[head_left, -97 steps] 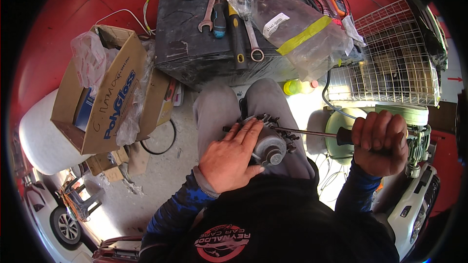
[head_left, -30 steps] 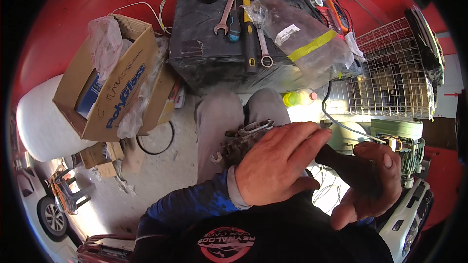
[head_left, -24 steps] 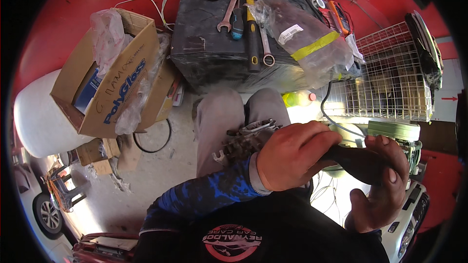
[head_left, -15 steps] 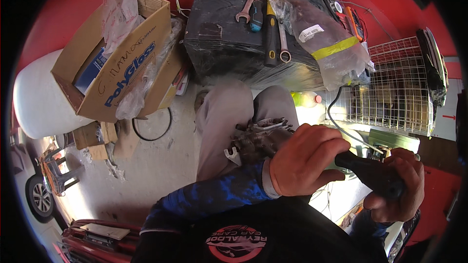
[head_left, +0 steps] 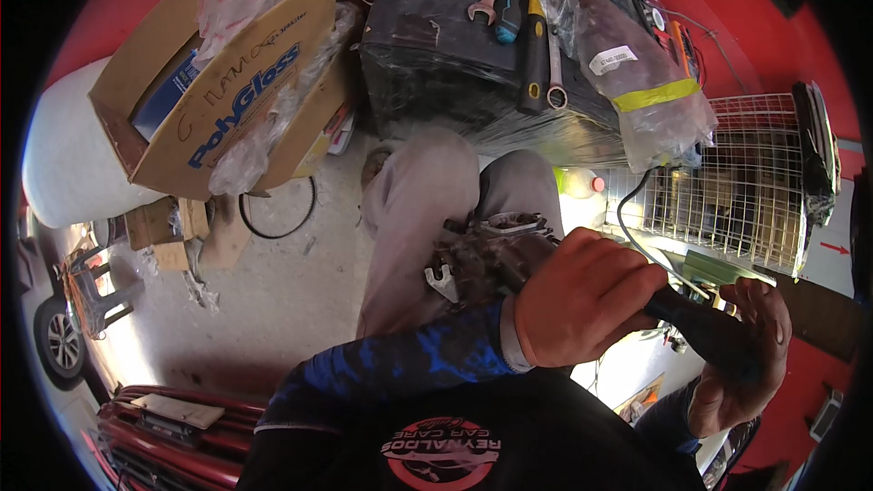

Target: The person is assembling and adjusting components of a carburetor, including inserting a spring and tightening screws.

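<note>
A dark, greasy metal engine part with a pale forked lug rests on my lap, between my thighs. My left hand is closed around the narrow front of a tool with a thick black handle, just right of the part. The tool's tip is hidden, so its exact kind does not show. My right hand is loosely cupped round the handle's wide rear end, with the fingers reaching up along the far side and the thumb below.
Ahead stands a plastic-wrapped black box bearing wrenches, a hammer and a plastic bag. A cardboard carton is at left, a wire cage at right. A bottle stands beyond my knees; a black belt lies on the floor.
My right hand's fingers have loosened and straightened along the handle, and the hand has turned and shifted slightly lower. My left hand keeps its grip. The view has tilted a little.
</note>
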`<state>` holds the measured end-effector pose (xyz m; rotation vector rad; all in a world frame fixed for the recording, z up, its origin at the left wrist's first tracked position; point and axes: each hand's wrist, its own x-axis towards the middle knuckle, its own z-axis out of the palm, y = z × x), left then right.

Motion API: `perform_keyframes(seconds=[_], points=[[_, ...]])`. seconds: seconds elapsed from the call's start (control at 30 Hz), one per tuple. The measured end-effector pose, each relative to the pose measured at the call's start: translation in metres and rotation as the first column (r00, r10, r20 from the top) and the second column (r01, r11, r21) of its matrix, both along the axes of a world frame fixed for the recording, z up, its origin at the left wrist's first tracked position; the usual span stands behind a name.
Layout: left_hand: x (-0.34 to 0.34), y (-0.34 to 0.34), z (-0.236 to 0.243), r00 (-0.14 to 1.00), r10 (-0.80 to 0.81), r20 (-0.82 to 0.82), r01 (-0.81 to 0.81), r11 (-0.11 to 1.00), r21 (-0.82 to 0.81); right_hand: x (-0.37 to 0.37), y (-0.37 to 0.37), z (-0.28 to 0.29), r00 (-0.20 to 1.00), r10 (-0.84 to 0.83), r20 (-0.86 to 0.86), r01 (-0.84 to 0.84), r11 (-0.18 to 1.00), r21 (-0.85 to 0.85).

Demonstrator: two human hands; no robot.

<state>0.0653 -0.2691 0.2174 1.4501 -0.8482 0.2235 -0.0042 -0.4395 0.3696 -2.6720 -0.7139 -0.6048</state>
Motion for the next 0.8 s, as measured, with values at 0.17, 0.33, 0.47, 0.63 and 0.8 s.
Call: perform_keyframes(seconds=[0.17,0.33,0.47,0.63,0.8], points=[[-0.003,0.016,0.016,0.994,0.065,-0.086,-0.062,0.998,0.028,-0.014,-0.022,-0.010,0.997,-0.070,-0.044,0.077,0.977,0.200],[0.007,0.068,0.029,0.991,0.133,-0.021,-0.116,0.921,0.371,-0.019,0.012,-0.022,0.965,-0.162,-0.204,0.252,0.782,0.571],[0.017,0.100,0.027,0.993,0.043,-0.108,0.033,0.790,0.613,0.000,-0.016,-0.002,0.902,0.280,-0.329,-0.157,0.922,0.354],[0.006,0.108,0.007,0.988,0.071,-0.137,0.060,0.638,0.768,0.002,0.011,-0.022,0.994,-0.047,-0.099,0.088,0.877,0.472],[0.004,0.104,0.008,0.982,0.129,-0.140,0.032,0.612,0.790,0.004,-0.001,-0.014,0.995,-0.033,-0.099,0.066,0.930,0.361]])
